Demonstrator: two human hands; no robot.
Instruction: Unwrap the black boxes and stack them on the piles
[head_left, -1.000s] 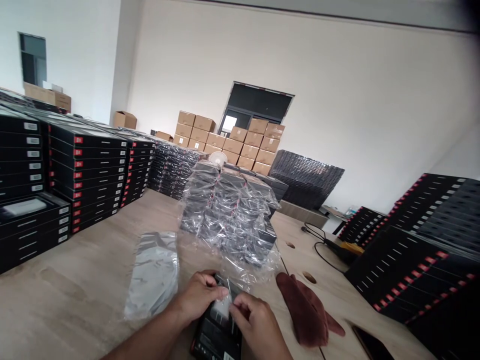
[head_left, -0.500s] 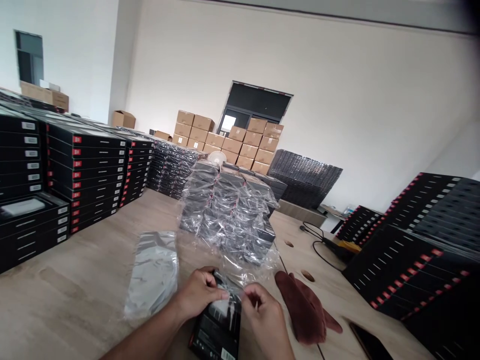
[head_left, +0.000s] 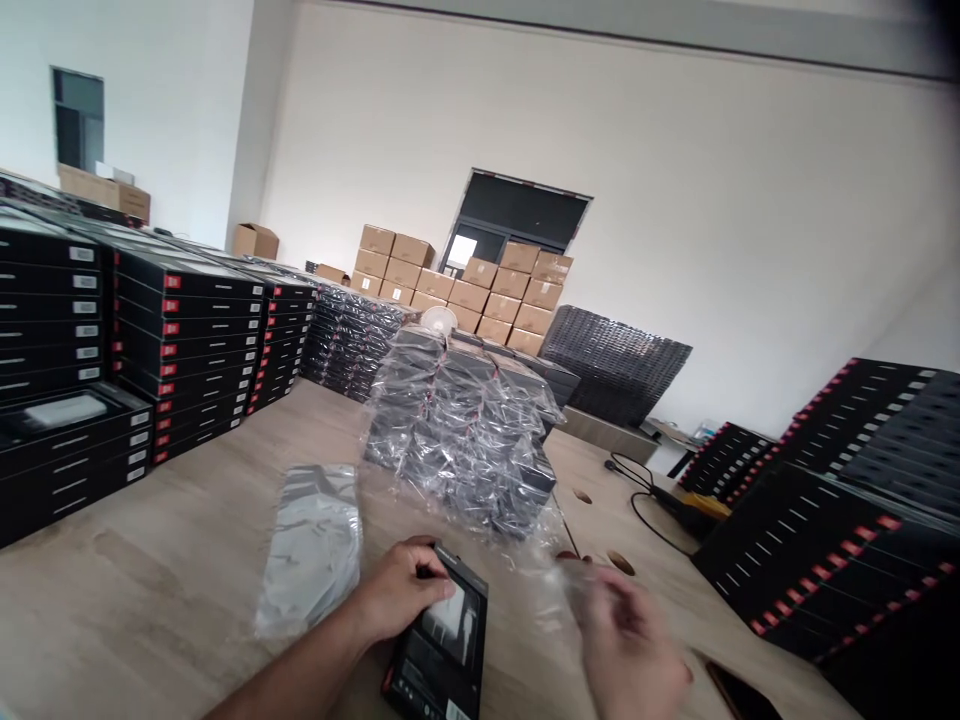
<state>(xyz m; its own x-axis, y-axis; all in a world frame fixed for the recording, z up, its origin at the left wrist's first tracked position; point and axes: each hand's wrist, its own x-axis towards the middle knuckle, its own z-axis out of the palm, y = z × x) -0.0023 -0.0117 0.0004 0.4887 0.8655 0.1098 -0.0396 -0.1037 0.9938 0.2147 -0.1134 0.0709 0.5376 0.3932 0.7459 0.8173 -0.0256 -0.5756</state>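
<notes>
My left hand (head_left: 409, 590) grips the upper left edge of a flat black box (head_left: 442, 640) that tilts above the table. The thumb lies on the box's printed front, which shows a white device and a cable. To the right, my right hand (head_left: 630, 640) is blurred by motion, its fingers closed on clear plastic film (head_left: 551, 590) trailing to its left. Behind this hand a reddish-brown cloth (head_left: 568, 556) is almost wholly hidden. Left of the box lies a pile of flat clear plastic bags (head_left: 311, 550). Film-wrapped boxes (head_left: 465, 430) are stacked just beyond.
Tall stacks of black boxes (head_left: 202, 340) line the left side, and more black boxes (head_left: 817, 560) stand at right. A phone (head_left: 739, 690) lies near the front right. A black cable (head_left: 637, 480) runs by the table holes (head_left: 621, 563). Cardboard cartons (head_left: 472, 285) are piled behind.
My right hand has left the box and swung right with clear film, passing over the brown cloth. The box's front now shows without film over it. My left hand still holds the box.
</notes>
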